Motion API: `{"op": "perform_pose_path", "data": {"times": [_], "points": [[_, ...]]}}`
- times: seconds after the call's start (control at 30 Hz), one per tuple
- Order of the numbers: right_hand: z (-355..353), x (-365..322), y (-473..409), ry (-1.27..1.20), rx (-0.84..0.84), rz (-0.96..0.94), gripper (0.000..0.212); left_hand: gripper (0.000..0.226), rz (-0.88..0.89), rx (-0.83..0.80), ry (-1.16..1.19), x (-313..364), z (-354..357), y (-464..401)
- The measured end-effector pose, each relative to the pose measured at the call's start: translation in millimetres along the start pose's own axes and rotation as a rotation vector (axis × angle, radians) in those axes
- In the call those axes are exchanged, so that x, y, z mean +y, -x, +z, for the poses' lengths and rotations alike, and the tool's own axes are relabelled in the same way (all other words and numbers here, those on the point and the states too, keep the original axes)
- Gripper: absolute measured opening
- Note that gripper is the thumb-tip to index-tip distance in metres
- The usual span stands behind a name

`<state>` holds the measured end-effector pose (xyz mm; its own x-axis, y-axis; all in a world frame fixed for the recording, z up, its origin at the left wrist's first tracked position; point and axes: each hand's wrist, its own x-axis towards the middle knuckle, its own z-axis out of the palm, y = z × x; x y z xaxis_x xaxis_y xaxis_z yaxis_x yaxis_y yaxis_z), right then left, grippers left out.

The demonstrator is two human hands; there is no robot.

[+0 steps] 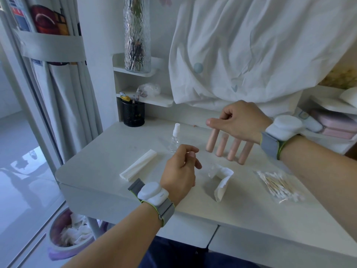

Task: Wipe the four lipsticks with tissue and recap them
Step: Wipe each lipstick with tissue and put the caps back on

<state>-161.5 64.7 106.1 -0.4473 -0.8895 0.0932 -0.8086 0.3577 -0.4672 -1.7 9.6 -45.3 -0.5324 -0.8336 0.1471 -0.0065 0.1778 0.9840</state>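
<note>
Several pink lipstick tubes stand upright in a row on the white desk (pixel 108 157). My right hand (pixel 239 120) is above the row and pinches the top of the leftmost lipstick (pixel 211 142) between thumb and curled fingers. The other tubes (pixel 233 150) stand free to its right, their tops hidden behind my hand. My left hand (pixel 180 171) hovers over the desk with loosely curled fingers and holds nothing I can see. A used, crumpled tissue (pixel 222 177) lies just right of it. A folded stack of tissues (pixel 139 165) lies to its left.
A small clear spray bottle (pixel 174 140) stands behind my left hand. A bag of cotton swabs (pixel 278 186) lies at the right. A black pen holder (pixel 133 114) and a glass vase (pixel 137 33) stand at the back. A bin (pixel 67 233) sits on the floor at left.
</note>
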Motion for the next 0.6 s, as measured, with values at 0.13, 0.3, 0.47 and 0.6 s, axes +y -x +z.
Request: {"op": "perform_pose_path", "data": {"times": [0.13, 0.3, 0.47, 0.6], "points": [[5.5, 2.8, -32.1, 0.234, 0.084, -0.026, 0.043, 0.022, -0.002, 0.001, 0.002, -0.9, -0.1, -0.5], [14.4, 2.5, -46.6, 0.352, 0.014, -0.038, 0.043, 0.016, 0.0, -0.007, -0.02, -1.5, 0.7, -2.2], [33.2, 10.5, -54.7, 0.482, 0.011, -0.041, 0.048, 0.021, -0.005, -0.018, -0.047, -2.6, 0.7, -3.2], [42.1, 15.5, -60.3, 0.508, 0.049, -0.046, 0.048, 0.025, -0.014, -0.027, -0.059, -2.5, 0.6, -3.7]]}}
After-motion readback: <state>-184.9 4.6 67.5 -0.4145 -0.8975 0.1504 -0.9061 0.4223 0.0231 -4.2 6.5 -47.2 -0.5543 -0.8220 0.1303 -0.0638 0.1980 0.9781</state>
